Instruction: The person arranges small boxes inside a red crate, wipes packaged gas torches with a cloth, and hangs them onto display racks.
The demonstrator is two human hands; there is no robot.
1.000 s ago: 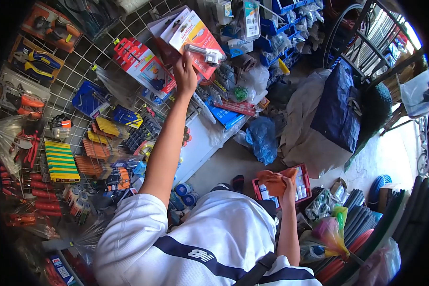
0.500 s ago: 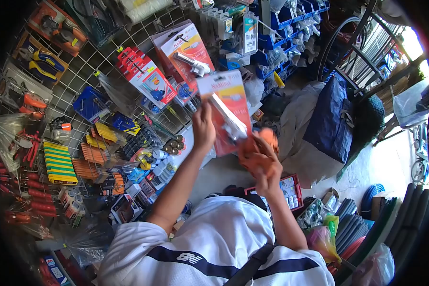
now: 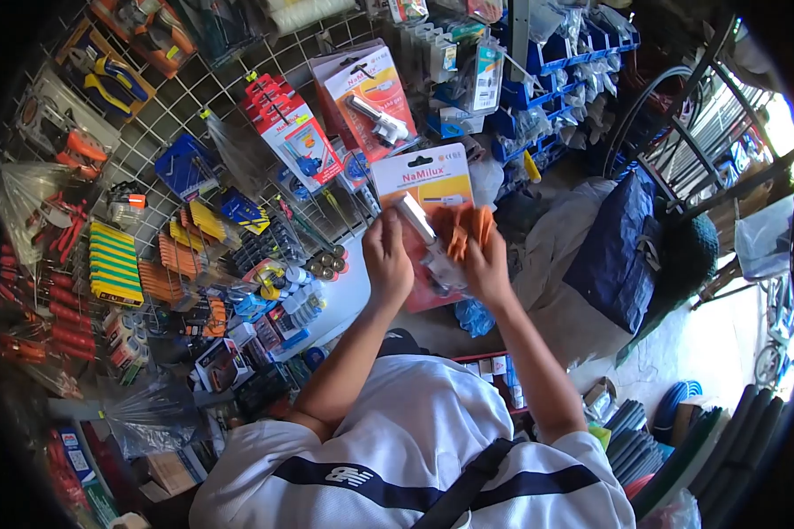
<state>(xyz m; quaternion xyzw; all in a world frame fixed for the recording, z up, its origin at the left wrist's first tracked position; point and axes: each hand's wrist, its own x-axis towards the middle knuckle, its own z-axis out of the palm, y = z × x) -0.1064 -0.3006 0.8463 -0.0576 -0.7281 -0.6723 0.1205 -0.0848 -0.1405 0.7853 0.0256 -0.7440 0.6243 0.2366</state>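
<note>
A NaMilux blister pack (image 3: pixel 401 182), with a red and yellow card and a silver and white torch head (image 3: pixel 417 220) under its clear plastic, is held up in front of my chest. My left hand (image 3: pixel 386 262) grips its left edge, thumb towards me. In my right hand (image 3: pixel 489 271) is a bunched orange cloth (image 3: pixel 457 231), lying against the right side of the pack's front and covering part of it. Similar blister packs (image 3: pixel 381 79) hang on the wire rack just beyond.
Left of me, a wire grid rack (image 3: pixel 163 110) carries pliers (image 3: pixel 115 78) and yellow-green packs (image 3: pixel 115 267). Blue bins (image 3: pixel 551 62) are stacked at the back. A dark blue bag (image 3: pixel 613 251) stands to the right, near dark pipes (image 3: pixel 741 450) and a blue hose coil (image 3: pixel 677 401).
The orange cloth has moved up and left from below the pack onto its front. The pack has come slightly lower and more upright, still in my left hand.
</note>
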